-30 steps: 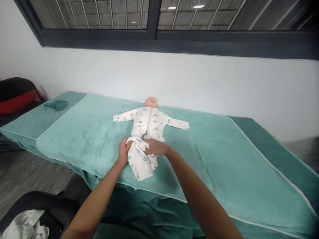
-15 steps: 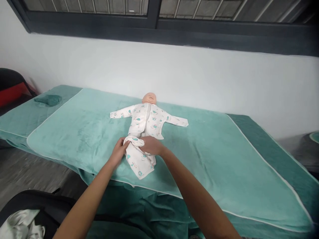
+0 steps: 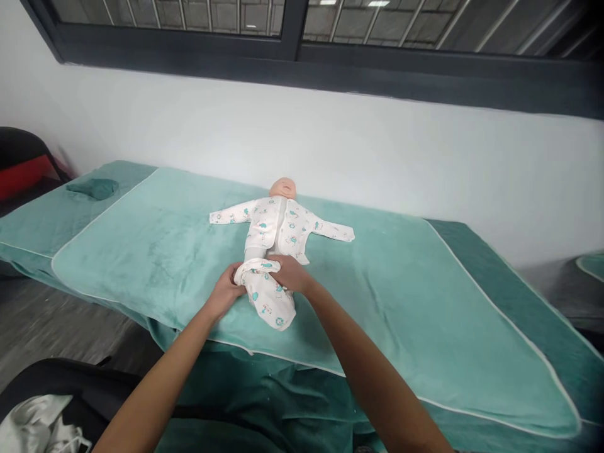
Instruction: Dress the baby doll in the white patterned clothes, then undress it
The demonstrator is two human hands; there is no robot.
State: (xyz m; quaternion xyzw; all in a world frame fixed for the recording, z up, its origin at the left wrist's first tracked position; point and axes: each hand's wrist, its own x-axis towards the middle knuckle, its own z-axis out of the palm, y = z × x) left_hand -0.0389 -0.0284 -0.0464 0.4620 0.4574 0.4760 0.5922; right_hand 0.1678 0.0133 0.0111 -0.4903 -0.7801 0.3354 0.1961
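Observation:
A baby doll (image 3: 283, 187) lies on its back on the green bed, head toward the wall. It wears a white printed jacket (image 3: 292, 234), unfastened down the front, with both sleeves spread to the sides. Matching printed baby pants (image 3: 270, 305) are bunched about the doll's lower legs. My left hand (image 3: 227, 290) grips the left edge of the gathered waistband. On the other side my right hand (image 3: 289, 273) is closed on the waistband, its fingertips partly hidden by cloth. The doll's feet are covered by the pants.
The massage bed (image 3: 425, 314) has a green velvet cover and a face hole (image 3: 94, 188) at its left end. A white wall (image 3: 330, 138) stands behind it. At lower left, pale cloth (image 3: 38, 421) rests on a black chair (image 3: 70, 384).
The pants' loose end has swung slightly right and drawn up toward the doll. My left hand has shifted its hold lower around the waistband; my right hand has moved slightly up.

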